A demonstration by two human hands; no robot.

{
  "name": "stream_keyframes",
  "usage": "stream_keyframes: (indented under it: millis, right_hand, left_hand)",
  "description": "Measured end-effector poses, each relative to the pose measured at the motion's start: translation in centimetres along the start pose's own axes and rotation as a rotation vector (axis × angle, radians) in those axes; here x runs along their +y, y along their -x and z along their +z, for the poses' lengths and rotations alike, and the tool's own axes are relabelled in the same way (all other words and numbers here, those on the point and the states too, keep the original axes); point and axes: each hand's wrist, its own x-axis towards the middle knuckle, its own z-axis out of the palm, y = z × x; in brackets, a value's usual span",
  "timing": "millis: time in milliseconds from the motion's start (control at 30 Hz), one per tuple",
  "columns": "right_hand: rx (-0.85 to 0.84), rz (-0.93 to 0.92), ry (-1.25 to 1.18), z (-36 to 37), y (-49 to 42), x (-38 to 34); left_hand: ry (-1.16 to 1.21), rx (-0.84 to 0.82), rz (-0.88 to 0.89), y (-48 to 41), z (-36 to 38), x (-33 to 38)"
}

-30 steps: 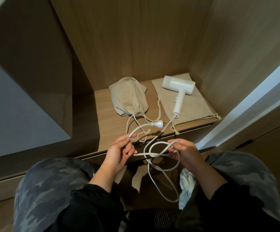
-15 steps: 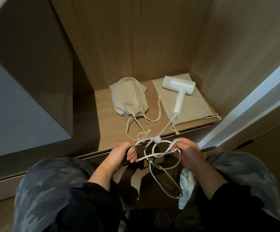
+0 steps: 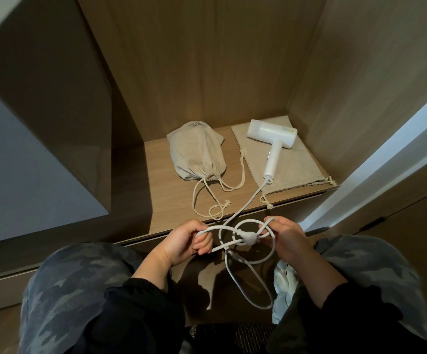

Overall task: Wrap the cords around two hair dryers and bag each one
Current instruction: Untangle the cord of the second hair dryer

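Hands first: the left hand (image 3: 186,241) has its fingers curled round a loop of the white cord (image 3: 248,202). The right hand (image 3: 283,238) is pinching a couple more strands up at its fingertips. So both are gripping cord and neither is spread out. They're down at the 6 o'clock edge of the wooden shelf (image 3: 166,190), just in front of it.

The plug (image 3: 251,237) sits right between the two hands, caught in the crossing loops, and one long loop droops between the knees toward 6. From that tangle the cord runs up toward 1 o'clock and into the bottom of the hair dryer (image 3: 273,139) handle.

The dryer is white and lies flat on the shelf at roughly 1 o'clock, with the handle pointing back at the person. It rests on a flat beige bag (image 3: 301,169) spread out under it, with the gathered mouth at the shelf's front edge.

Over at 11 o'clock, well apart from the dryer, there's a stuffed bag (image 3: 197,154) of the same cloth. It's bulging and cinched shut, and its drawstring (image 3: 195,198) trails in loops toward the front edge. Can't tell what's inside it.

Camo trousers (image 3: 79,290) and black sleeves (image 3: 135,300) fill the bottom of the view.
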Motion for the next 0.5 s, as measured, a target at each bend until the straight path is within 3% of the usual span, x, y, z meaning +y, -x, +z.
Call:
stream_keyframes:
  millis: [167,400,500]
  right_hand:
    - [-0.004,-0.006,-0.032,-0.09,-0.29,0.06]
    - [-0.011,-0.003,-0.026,-0.15,-0.37,0.33]
    - [-0.026,-0.038,0.029,-0.13,-0.13,0.30]
  left_hand:
    - [0.084,0.173,0.041,-0.07,0.39,-0.10]
    - [0.192,0.196,0.049,0.22,0.37,-0.06]
    - [0.122,0.227,0.021,0.17,0.46,-0.21]
